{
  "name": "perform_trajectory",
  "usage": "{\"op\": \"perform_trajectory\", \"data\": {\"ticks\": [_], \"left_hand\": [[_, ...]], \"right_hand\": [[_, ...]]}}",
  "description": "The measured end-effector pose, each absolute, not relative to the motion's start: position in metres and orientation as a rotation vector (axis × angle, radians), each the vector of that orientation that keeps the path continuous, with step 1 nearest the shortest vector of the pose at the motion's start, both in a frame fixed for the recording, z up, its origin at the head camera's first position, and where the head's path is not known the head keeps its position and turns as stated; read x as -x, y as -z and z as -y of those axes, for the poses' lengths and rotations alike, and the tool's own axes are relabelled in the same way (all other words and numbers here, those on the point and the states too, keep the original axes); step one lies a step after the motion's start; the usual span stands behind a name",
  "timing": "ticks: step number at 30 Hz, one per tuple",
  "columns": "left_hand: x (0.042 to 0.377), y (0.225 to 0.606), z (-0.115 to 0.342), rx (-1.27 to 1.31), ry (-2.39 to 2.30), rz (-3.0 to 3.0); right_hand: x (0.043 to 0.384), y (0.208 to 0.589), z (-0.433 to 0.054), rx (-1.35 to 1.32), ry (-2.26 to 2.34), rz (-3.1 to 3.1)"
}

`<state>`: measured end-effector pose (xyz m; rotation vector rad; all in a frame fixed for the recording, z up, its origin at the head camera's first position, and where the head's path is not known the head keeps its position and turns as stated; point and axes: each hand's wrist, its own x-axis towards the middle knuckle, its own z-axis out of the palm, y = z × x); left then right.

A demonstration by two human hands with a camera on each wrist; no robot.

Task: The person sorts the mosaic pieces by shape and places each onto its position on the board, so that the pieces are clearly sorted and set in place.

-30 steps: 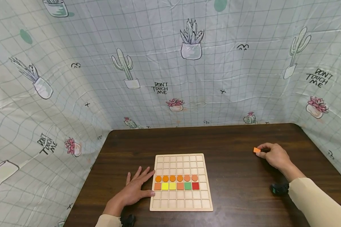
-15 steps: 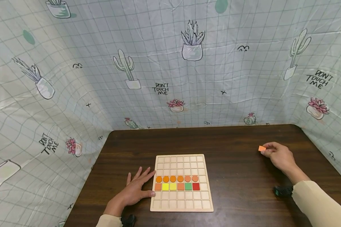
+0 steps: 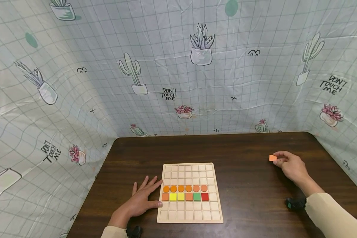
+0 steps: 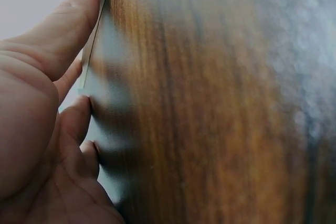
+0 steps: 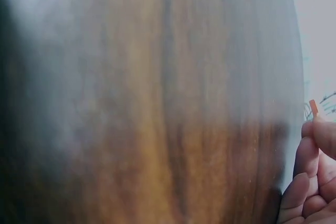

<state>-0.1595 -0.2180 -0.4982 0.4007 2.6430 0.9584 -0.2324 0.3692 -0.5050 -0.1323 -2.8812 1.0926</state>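
Note:
A wooden grid board (image 3: 190, 213) lies on the dark table, with one row of orange and salmon round pieces (image 3: 181, 188) above a row of square tiles (image 3: 181, 196) in orange, yellow, green and red. At the board's left edge, my left hand (image 3: 139, 200) is spread, its thumb and index finger touching the rim; the left wrist view shows the thumb against the board's edge. My right hand (image 3: 291, 165), far to the right, pinches an orange square tile (image 3: 272, 158) between thumb and fingers. In the right wrist view the thin tile (image 5: 314, 108) sticks up from the fingertips.
The brown wooden table (image 3: 247, 205) extends around the board. A printed curtain (image 3: 220, 79) with cactus drawings hangs along its back and sides. Each wrist wears a black device, such as the right wrist camera (image 3: 296, 203).
My right hand, with the orange tile, has moved slightly to the right and turned the tile a little. My left hand stays at the board's edge.

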Motion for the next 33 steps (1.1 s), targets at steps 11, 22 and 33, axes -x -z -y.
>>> {"op": "perform_trajectory", "data": {"ticks": [11,22,33], "left_hand": [[0.158,0.497,0.218,-0.406,-0.983,-2.631],[0.159,0.498,0.219,-0.399,-0.976,-2.626],[0.158,0.496,0.219,-0.403,-0.983,-2.626]], "right_hand": [[0.226,0.504,-0.364,0.166,-1.148,2.867],[0.218,0.503,-0.354,0.14,-1.182,2.869],[0.209,0.502,-0.337,0.088,-1.203,2.879]]}}
